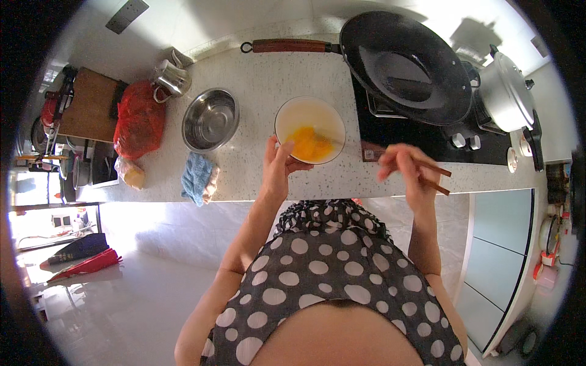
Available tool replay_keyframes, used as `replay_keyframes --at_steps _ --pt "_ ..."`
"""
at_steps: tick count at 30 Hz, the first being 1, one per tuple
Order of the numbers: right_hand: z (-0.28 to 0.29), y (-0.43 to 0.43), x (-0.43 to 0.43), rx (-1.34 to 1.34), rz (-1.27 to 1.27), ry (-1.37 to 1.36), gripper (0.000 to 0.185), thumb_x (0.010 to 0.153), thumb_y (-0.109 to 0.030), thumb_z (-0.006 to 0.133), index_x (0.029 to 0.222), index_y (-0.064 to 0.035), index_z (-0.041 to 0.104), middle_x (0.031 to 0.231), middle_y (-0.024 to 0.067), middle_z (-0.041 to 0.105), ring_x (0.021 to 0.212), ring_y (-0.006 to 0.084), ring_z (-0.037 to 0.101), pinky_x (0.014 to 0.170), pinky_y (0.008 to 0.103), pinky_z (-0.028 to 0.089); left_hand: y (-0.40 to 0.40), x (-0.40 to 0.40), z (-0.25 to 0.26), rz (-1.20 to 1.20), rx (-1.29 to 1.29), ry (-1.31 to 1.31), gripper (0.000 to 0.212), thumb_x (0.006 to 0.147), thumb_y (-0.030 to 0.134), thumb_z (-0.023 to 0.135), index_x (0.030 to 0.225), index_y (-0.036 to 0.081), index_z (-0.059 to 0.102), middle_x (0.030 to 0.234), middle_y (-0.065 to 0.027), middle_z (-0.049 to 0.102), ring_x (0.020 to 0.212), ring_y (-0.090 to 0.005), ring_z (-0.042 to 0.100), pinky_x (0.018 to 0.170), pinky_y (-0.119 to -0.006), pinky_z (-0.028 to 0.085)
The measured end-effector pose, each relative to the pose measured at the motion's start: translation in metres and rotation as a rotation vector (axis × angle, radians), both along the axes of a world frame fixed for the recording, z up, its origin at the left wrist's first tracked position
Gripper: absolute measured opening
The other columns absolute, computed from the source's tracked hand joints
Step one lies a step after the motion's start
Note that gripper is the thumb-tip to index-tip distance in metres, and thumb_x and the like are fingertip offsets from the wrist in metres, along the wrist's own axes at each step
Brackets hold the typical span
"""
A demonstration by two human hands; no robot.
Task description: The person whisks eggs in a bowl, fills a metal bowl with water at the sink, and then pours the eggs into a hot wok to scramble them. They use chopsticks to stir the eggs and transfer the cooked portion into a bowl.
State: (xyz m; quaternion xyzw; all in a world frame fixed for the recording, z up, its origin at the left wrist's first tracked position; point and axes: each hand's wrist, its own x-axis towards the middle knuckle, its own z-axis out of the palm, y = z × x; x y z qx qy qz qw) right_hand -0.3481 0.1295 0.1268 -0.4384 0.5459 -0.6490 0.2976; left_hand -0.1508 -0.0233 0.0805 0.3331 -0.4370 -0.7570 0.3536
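Observation:
My left hand (279, 167) grips the near left rim of a white bowl (302, 110), with the thumb over the edge. Inside the bowl, beaten yellow egg (311, 144) gathers on the near side. A pair of wooden chopsticks (435, 176) is held in my right hand (407, 171), just right of the bowl. Their thick ends stick out behind the hand, while the front parts blur towards the egg; whether the tips touch it I cannot tell. The bowl seems slightly tilted towards me.
A black wok (403, 73) sits on the gas hob (412, 142), its wooden handle reaching left. To its right is a pressure cooker (506, 91). Left of the bowl are a steel basin (210, 120), a blue cloth (197, 176), a red plastic bag (139, 119) and a metal jug (171, 78).

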Motion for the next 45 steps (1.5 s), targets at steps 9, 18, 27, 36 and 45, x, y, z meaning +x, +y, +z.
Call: replay_keyframes --at_steps 9,18,27,36,45 --pt "-0.007 0.009 0.012 0.001 0.199 0.054 0.022 0.093 -0.015 0.046 0.099 0.0020 0.058 0.085 0.0121 0.062 0.066 0.0160 0.062 0.059 0.0272 0.052 0.003 -0.001 0.001 -0.020 0.014 -0.025 0.046 0.087 0.027 0.053 0.118 -0.001 0.033 0.095 -0.0185 0.059 0.074 -0.0242 0.065 0.062 -0.032 0.056" --pt "-0.007 0.002 0.003 0.007 0.083 -0.087 0.018 0.091 -0.010 0.049 0.098 0.0010 0.061 0.085 0.0099 0.062 0.065 0.0145 0.061 0.059 0.0263 0.051 -0.002 0.001 -0.001 -0.027 -0.022 -0.045 0.048 0.087 0.028 0.053 0.119 0.000 0.031 0.096 -0.0177 0.058 0.072 -0.0236 0.064 0.061 -0.032 0.055" --pt "0.006 0.012 0.010 0.013 0.216 0.009 0.019 0.091 -0.011 0.048 0.098 -0.0003 0.062 0.087 0.0100 0.063 0.064 0.0134 0.062 0.055 0.0250 0.051 0.002 -0.002 -0.003 0.031 0.033 -0.038 0.045 0.086 0.023 0.053 0.117 -0.003 0.034 0.092 -0.0173 0.058 0.067 -0.0230 0.064 0.059 -0.032 0.056" --pt "-0.005 0.011 0.000 0.047 -0.001 -0.027 0.019 0.092 -0.013 0.049 0.097 0.0023 0.060 0.081 0.0097 0.062 0.064 0.0154 0.062 0.055 0.0251 0.051 0.004 -0.001 0.000 0.014 0.037 -0.045 0.043 0.086 0.023 0.053 0.116 -0.002 0.036 0.091 -0.0168 0.058 0.070 -0.0226 0.064 0.059 -0.032 0.056" --pt "0.005 0.017 0.012 0.051 0.122 -0.084 0.020 0.093 -0.015 0.047 0.094 -0.0007 0.061 0.080 0.0085 0.062 0.066 0.0138 0.062 0.062 0.0264 0.052 -0.001 -0.001 0.000 -0.009 0.017 -0.037 0.045 0.086 0.025 0.053 0.119 -0.001 0.035 0.093 -0.0165 0.058 0.074 -0.0231 0.064 0.062 -0.032 0.056"
